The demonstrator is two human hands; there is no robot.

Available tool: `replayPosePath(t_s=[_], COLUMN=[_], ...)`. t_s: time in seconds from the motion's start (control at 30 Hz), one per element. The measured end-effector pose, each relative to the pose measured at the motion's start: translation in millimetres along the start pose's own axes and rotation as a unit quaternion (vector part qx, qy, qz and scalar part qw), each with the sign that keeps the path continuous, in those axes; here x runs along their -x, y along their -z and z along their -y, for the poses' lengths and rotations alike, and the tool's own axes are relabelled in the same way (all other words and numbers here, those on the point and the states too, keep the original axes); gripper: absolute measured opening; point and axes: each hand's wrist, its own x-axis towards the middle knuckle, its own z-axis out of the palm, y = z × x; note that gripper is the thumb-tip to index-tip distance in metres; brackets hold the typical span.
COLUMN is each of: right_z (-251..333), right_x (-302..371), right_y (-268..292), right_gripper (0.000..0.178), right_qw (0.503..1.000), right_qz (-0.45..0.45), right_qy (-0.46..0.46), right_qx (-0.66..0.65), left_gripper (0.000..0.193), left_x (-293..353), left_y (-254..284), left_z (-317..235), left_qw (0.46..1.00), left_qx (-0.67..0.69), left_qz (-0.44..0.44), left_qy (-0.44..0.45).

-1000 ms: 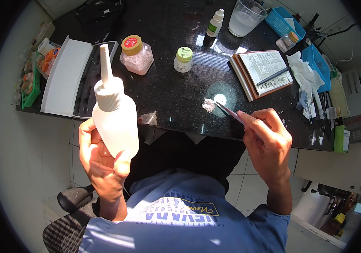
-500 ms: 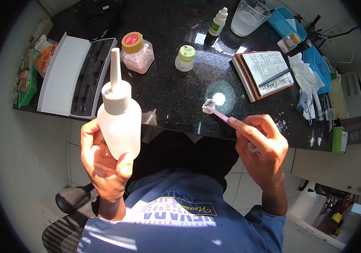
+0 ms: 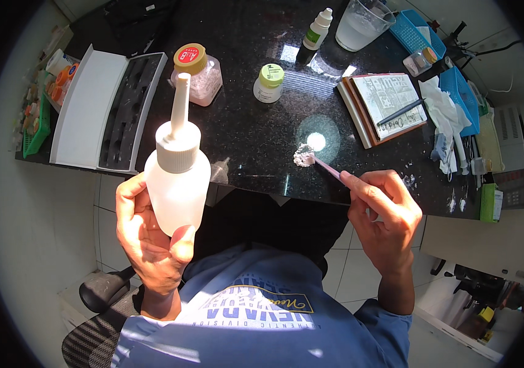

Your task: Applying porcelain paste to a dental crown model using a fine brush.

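case point(image 3: 99, 110): open, white lid, dark foam, left on counter point(image 3: 256, 132)
squeeze bottle point(image 3: 176, 175): white, upright, nozzle up; contents hidden
left hand point(image 3: 148, 239): wrapped around bottle base, off counter's front edge
jar point(image 3: 199, 73): whitish contents
small jar point(image 3: 269, 83): green lid
cup point(image 3: 363, 24): clear liquid
paste point(image 3: 303, 156): counter, at spatula point(image 3: 329, 168) tip
right hand point(image 3: 384, 218): pinching spatula
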Motion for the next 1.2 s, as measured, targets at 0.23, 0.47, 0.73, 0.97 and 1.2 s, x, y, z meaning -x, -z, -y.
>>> replayPosePath(t_s=[0.23,0.47,0.73,0.97,1.2], right_z=[4.9,7.6,6.9,7.3,5.4], right_x=[2.9,4.9,9.5,11.9,11.3], right_y=[-4.6,-5.7,-11.1,-9.7,-9.6], right_gripper=[0.041,0.041,0.049,0.045,0.041], right_qw=[1.000,1.000,0.999,0.999,0.999], right_qz=[-0.001,-0.004,-0.014,-0.027,-0.024], right_qy=[-0.017,-0.002,0.029,-0.014,-0.028], right_qx=[0.007,0.030,0.016,0.023,0.004], left_gripper=[0.075,0.074,0.074,0.075,0.076], left_x=[0.3,1.1,1.2,2.6,2.1], left_y=[-0.6,-0.9,-0.2,2.5,0.0], left_z=[2.1,1.7,3.1,5.6,4.5], left_qw=[1.000,1.000,1.000,0.999,1.000], left_qx=[-0.007,0.004,0.001,-0.008,0.000], left_qz=[0.017,0.022,0.022,0.031,0.030], left_qy=[-0.009,-0.005,-0.006,0.002,0.006])
